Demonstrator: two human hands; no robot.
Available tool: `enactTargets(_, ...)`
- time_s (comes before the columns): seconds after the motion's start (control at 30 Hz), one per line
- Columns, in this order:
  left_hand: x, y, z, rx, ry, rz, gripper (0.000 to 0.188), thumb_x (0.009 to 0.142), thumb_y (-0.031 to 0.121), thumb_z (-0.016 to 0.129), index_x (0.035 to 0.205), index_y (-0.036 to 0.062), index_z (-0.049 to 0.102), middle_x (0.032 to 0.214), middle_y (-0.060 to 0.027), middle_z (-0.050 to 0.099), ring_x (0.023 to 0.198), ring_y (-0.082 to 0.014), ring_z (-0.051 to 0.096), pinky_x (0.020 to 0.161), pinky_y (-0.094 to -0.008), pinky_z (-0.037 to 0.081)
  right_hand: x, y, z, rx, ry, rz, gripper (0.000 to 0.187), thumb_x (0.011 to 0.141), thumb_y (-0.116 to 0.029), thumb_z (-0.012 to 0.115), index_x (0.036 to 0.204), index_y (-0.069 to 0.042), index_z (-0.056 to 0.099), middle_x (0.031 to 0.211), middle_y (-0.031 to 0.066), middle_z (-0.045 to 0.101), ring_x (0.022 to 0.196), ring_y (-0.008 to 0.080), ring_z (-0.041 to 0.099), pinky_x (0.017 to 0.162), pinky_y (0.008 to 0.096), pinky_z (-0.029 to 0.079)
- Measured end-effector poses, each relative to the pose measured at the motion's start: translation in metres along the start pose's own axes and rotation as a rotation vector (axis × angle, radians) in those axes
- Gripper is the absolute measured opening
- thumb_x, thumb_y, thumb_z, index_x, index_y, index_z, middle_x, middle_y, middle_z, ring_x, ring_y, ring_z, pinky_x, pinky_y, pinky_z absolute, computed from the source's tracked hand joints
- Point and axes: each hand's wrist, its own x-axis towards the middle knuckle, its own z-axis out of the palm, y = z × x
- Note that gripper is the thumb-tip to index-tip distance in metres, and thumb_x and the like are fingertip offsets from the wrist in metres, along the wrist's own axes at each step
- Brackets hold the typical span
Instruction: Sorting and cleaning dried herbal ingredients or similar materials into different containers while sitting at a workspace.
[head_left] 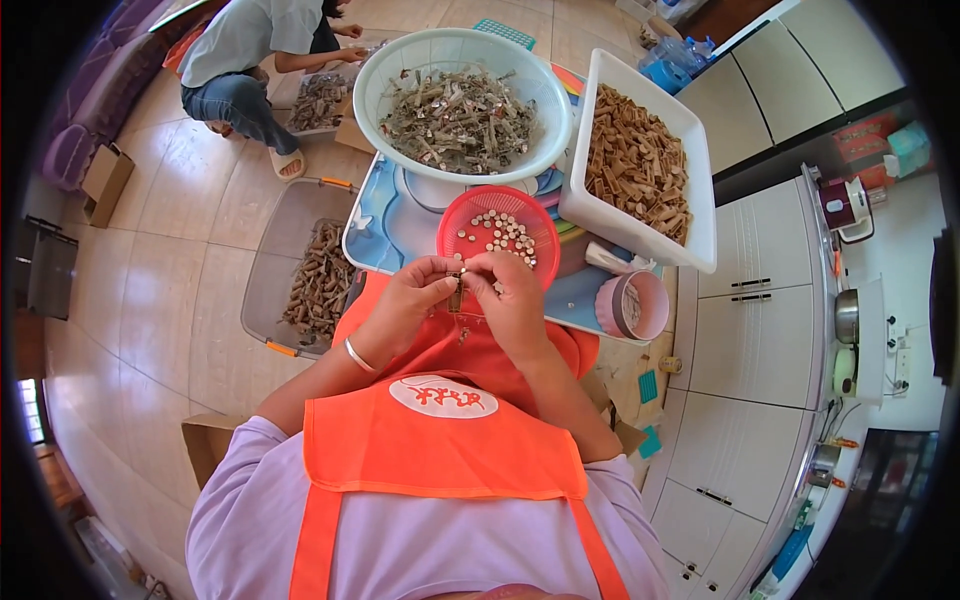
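Observation:
My left hand (408, 298) and my right hand (512, 300) meet in front of my orange apron, both pinching one small brown stick-like piece (456, 293) held upright between the fingertips. A silver bangle sits on my left wrist. Just beyond the hands stands a small red basket (470, 205) holding several small pale round pieces. Behind it is a large white round bowl (380, 75) heaped with grey-brown scraps. To its right is a white rectangular tub (700, 180) full of short tan sticks.
A low blue-patterned table (385, 230) bears the containers. A pink tape-like ring (637, 305) lies at its right. A grey floor bin (268, 270) of brown pieces stands left. Another person (250, 60) crouches at the back left. White cabinets (760, 330) line the right.

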Motion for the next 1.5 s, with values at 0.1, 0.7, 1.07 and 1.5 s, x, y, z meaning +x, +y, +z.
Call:
enactTargets(0.1, -0.004, -0.002, 0.006, 0.049, -0.005, 0.022, 0.020, 0.098, 0.003, 0.054, 0.118, -0.0014, 0.057, 0.105, -0.0062, 0.066, 0.093, -0.0115, 0.063, 0.083, -0.0257, 0.052, -0.009, 0.000, 0.000, -0.086, 0.054, -0.134, 0.018, 0.080, 0.001, 0.073, 0.095, -0.003, 0.063, 0.087, 0.0078, 0.065, 0.081, 0.0212, 0.063, 0.070, 0.0320, 0.051)
enactTargets(0.7, -0.006, -0.003, -0.006, 0.041, 0.003, -0.046, 0.018, 0.099, 0.004, 0.052, 0.116, 0.0013, 0.057, 0.105, -0.0078, 0.065, 0.093, -0.0157, 0.065, 0.084, -0.0295, 0.053, 0.051, 0.057, -0.001, -0.339, -0.133, -0.105, 0.011, 0.081, -0.006, 0.065, 0.090, 0.000, 0.066, 0.087, 0.0167, 0.066, 0.084, 0.0373, 0.064, 0.076, 0.0469, 0.050)
enactTargets(1.07, 0.000, 0.000, -0.010, -0.097, 0.033, -0.025, 0.020, 0.099, 0.007, 0.055, 0.118, 0.0018, 0.058, 0.110, -0.0092, 0.068, 0.093, -0.0156, 0.067, 0.083, -0.0274, 0.055, 0.059, 0.056, 0.009, -0.456, -0.114, -0.081, 0.009, 0.084, -0.009, 0.060, 0.087, -0.001, 0.064, 0.088, 0.0184, 0.065, 0.082, 0.0380, 0.064, 0.072, 0.0467, 0.052)
enactTargets(1.5, -0.009, -0.010, 0.003, 0.153, -0.095, 0.014, 0.023, 0.097, 0.007, 0.059, 0.119, -0.0007, 0.058, 0.109, -0.0058, 0.065, 0.096, -0.0124, 0.063, 0.085, -0.0272, 0.052, -0.022, 0.003, -0.009, -0.079, 0.036, -0.260, 0.016, 0.080, 0.002, 0.071, 0.092, -0.004, 0.062, 0.089, 0.0096, 0.066, 0.082, 0.0259, 0.064, 0.072, 0.0340, 0.051)
